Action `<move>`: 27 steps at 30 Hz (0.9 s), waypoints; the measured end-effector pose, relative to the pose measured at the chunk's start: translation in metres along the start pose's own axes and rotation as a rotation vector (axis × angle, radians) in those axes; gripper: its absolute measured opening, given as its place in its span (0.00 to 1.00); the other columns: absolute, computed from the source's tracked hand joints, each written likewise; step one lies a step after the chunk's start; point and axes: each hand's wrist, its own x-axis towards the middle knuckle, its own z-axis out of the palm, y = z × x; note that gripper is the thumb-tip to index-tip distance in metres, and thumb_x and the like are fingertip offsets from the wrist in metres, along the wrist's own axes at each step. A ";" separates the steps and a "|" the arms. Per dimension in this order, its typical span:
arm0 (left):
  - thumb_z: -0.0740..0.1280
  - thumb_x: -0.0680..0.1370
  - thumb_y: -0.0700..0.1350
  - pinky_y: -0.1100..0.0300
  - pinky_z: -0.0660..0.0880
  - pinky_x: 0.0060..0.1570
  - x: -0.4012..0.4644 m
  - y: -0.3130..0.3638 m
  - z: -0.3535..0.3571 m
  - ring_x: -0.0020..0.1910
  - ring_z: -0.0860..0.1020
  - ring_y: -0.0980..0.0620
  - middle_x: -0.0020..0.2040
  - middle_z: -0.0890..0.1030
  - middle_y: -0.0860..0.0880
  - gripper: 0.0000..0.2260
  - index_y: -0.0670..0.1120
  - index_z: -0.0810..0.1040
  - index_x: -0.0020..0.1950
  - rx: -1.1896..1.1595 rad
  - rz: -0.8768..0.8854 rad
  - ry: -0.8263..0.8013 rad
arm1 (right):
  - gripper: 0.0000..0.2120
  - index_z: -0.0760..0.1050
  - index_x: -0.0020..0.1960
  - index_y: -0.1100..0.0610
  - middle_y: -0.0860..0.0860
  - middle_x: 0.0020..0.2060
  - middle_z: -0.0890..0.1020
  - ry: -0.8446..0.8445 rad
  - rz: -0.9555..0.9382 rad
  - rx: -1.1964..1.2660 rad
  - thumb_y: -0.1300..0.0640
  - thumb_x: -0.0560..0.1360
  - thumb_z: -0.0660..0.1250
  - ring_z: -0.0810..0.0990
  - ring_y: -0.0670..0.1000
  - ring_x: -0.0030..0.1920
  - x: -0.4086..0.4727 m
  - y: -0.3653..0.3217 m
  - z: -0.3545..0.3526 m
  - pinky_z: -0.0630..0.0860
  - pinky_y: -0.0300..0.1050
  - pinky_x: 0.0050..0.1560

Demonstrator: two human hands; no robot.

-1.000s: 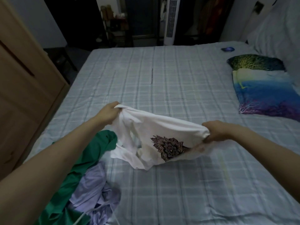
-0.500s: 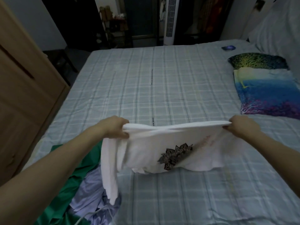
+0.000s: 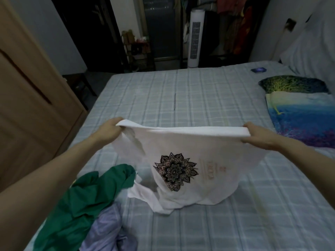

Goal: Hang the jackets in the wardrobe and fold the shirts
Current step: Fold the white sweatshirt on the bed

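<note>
A white shirt (image 3: 215, 153) with a black mandala print hangs stretched between my two hands above the bed. My left hand (image 3: 108, 130) grips its upper left corner and my right hand (image 3: 257, 134) grips the upper right corner. The shirt's lower part rests crumpled on the checked bedsheet (image 3: 181, 98). A green garment (image 3: 87, 201) and a lilac garment (image 3: 108, 230) lie in a heap at the near left of the bed, under my left forearm.
A wooden wardrobe (image 3: 30, 98) stands at the left of the bed. A colourful pillow (image 3: 299, 113) lies at the right, a small dark blue object (image 3: 258, 70) behind it. A white tower fan (image 3: 195, 38) and hanging clothes (image 3: 235, 24) are beyond the bed's far edge.
My hands have pulled apart and risen, drawing the bunched shirt taut along its top edge. It now hangs flat with the mandala print facing me.
</note>
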 end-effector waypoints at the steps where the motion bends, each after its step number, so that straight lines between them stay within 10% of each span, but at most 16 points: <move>1: 0.60 0.78 0.44 0.56 0.72 0.45 -0.003 -0.001 0.001 0.49 0.77 0.47 0.55 0.79 0.46 0.11 0.49 0.79 0.56 0.000 0.020 -0.075 | 0.15 0.69 0.58 0.58 0.58 0.48 0.76 0.014 0.022 -0.016 0.52 0.76 0.65 0.75 0.58 0.47 0.002 0.007 -0.003 0.66 0.46 0.43; 5: 0.63 0.78 0.60 0.58 0.70 0.50 -0.020 0.001 0.021 0.52 0.77 0.55 0.57 0.80 0.54 0.13 0.55 0.80 0.56 0.164 0.055 -0.419 | 0.02 0.72 0.43 0.58 0.63 0.45 0.80 0.212 0.142 -0.135 0.61 0.74 0.61 0.74 0.58 0.41 0.004 0.045 -0.003 0.69 0.47 0.41; 11: 0.73 0.72 0.55 0.63 0.75 0.50 -0.034 0.054 0.083 0.51 0.80 0.56 0.52 0.81 0.59 0.16 0.57 0.77 0.58 0.281 0.066 -0.935 | 0.18 0.73 0.63 0.60 0.64 0.61 0.75 0.211 0.755 -0.155 0.53 0.78 0.58 0.74 0.64 0.59 0.001 0.093 -0.002 0.73 0.58 0.58; 15: 0.71 0.70 0.56 0.57 0.78 0.54 -0.040 0.096 0.134 0.50 0.82 0.52 0.52 0.83 0.53 0.16 0.53 0.80 0.56 0.186 0.078 -1.093 | 0.12 0.71 0.56 0.69 0.67 0.34 0.81 0.167 0.897 0.578 0.64 0.78 0.55 0.81 0.62 0.29 -0.006 0.115 -0.021 0.79 0.64 0.33; 21: 0.70 0.72 0.48 0.52 0.77 0.54 -0.036 0.147 0.158 0.52 0.82 0.46 0.52 0.84 0.45 0.15 0.44 0.80 0.56 -0.148 0.028 -1.299 | 0.11 0.70 0.44 0.51 0.50 0.33 0.78 0.494 0.713 1.073 0.51 0.80 0.53 0.79 0.51 0.30 0.030 0.069 -0.108 0.78 0.44 0.32; 23: 0.72 0.66 0.47 0.46 0.75 0.58 -0.018 0.132 0.142 0.55 0.81 0.41 0.57 0.82 0.38 0.24 0.41 0.78 0.61 -0.310 -0.097 -1.246 | 0.07 0.68 0.51 0.48 0.44 0.45 0.75 0.549 0.572 1.036 0.51 0.81 0.51 0.79 0.45 0.47 0.071 0.040 -0.123 0.77 0.41 0.46; 27: 0.71 0.53 0.46 0.55 0.77 0.43 0.031 0.052 0.104 0.41 0.81 0.42 0.47 0.82 0.36 0.30 0.35 0.81 0.53 -0.575 -0.398 -1.037 | 0.16 0.70 0.66 0.55 0.52 0.60 0.77 0.504 0.268 1.270 0.56 0.81 0.52 0.77 0.47 0.49 0.146 -0.068 -0.111 0.76 0.45 0.56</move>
